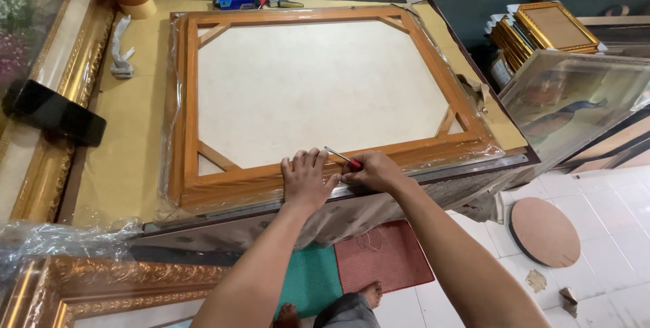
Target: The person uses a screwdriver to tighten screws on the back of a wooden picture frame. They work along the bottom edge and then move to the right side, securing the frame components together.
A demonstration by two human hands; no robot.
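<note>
- While the left hand (pixel 306 178) lies flat, fingers spread, pinning the wooden frame (pixel 318 172) face-down at the table (pixel 128 165) edge, it steadies the near rail.
- Right hand (pixel 374 171) closed on a red-handled tool (pixel 342 158), tip over that rail.

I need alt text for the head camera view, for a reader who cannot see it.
A person's left hand presses flat on the near edge of a plastic-wrapped wooden frame lying face down on a table, while the right hand holds a red-handled tool against that edge. Gold ornate frames lie around the workspace.
</note>
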